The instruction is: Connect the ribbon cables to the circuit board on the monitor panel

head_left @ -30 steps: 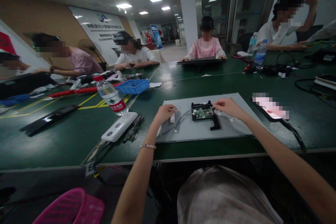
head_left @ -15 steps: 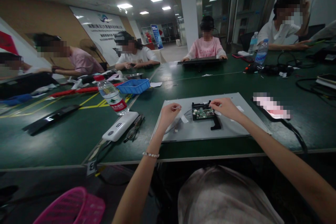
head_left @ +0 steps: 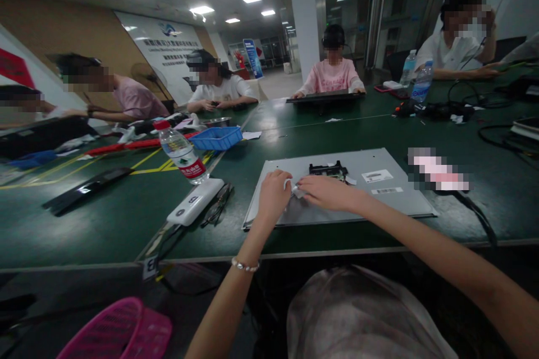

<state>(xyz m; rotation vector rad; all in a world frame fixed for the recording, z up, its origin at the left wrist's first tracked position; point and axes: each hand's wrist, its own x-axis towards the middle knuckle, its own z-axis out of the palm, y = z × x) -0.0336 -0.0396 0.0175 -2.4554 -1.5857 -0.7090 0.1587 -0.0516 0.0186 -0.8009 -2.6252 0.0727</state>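
Observation:
A flat grey metal panel (head_left: 357,210) lies on the green table before me. Near its middle sits a black bracket (head_left: 324,169) with a green circuit board (head_left: 342,177), largely covered by my right hand. Over the panel's left part, my left hand (head_left: 274,193) is closed with curled fingers; a small whitish bit shows by its fingertips, too small to name. My right hand (head_left: 328,192) reaches across to the left, its fingers together on a strip of white tape (head_left: 299,193). The two hands' fingertips almost meet. Cables beneath them are mostly hidden.
Left of the panel are a white power bank (head_left: 196,202), glasses (head_left: 217,206), a water bottle (head_left: 181,154) and a blue tray (head_left: 217,138). A phone (head_left: 438,171) with a cable lies to the right. Several people sit around the table. A pink basket (head_left: 155,325) stands below.
My right hand has moved left from the circuit board's right corner to the white tape beside my left hand. The labels on the panel's right side are now uncovered. My left hand has shifted slightly.

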